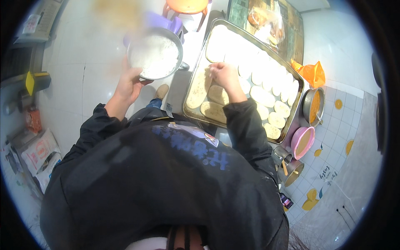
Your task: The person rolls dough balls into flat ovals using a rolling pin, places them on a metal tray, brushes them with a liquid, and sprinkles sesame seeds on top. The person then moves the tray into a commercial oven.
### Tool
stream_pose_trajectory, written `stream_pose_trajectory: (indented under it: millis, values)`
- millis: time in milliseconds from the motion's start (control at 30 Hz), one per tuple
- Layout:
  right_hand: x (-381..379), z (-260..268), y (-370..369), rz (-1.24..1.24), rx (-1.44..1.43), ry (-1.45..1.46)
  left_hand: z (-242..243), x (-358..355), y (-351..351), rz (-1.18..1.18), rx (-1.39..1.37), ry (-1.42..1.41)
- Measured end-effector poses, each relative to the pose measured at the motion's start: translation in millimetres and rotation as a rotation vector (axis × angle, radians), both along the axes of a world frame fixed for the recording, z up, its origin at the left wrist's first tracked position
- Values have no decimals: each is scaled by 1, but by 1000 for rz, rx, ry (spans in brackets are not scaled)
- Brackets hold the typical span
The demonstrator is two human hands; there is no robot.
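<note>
My left hand (130, 82) holds a round metal bowl (180, 57) by its lower rim and side. White grainy matter (157, 56), perhaps seeds, fills much of the bowl; glare and a blur hide part of it. My right hand (223, 75) is over a large metal baking tray (189, 107), its fingertips bunched just above a long flat dough piece (197, 89) with dark specks. Whether the fingers pinch anything cannot be seen. Several oval and round dough pieces (262, 96) lie across the tray, the far ones washed out by bright light.
Beyond the tray, a clear plastic bag (270, 25) lies on a patterned board (293, 34). Along the right stand an orange bag (312, 74), a metal bowl of orange filling (313, 106), a pink bowl (303, 143) and metal pots (293, 178). An orange stool (187, 6) stands ahead.
</note>
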State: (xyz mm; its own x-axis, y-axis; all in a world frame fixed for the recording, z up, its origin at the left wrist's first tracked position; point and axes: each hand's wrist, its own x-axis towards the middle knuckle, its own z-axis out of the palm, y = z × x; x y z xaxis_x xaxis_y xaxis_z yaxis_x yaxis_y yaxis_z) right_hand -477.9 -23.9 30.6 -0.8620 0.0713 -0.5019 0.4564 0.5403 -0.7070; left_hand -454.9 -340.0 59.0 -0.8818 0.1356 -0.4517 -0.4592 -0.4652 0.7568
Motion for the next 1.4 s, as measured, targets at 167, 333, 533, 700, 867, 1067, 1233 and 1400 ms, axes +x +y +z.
stream_pose_trajectory:
  millis: [167,333,533,700,867,1067,1233,1400]
  values:
    - [-70,-9,26,169,107,4,0,-7,-4,-25,46,-24]
    - [-103,-4,34,218,157,45,0,-9,-4,-12,70,-30]
    - [-127,-2,34,61,224,194,-3,-11,-5,-25,89,9]
    - [-129,17,27,109,169,60,2,-11,0,-27,79,-11]
    - [-89,75,0,-124,-205,239,9,-10,17,-40,137,-20]
    - [-32,103,-73,560,19,498,17,-10,43,-117,204,-53]
    - [-11,91,-102,627,191,425,18,-7,57,-190,232,-45]
    - [-3,75,-95,745,188,423,12,-4,57,-229,263,-50]
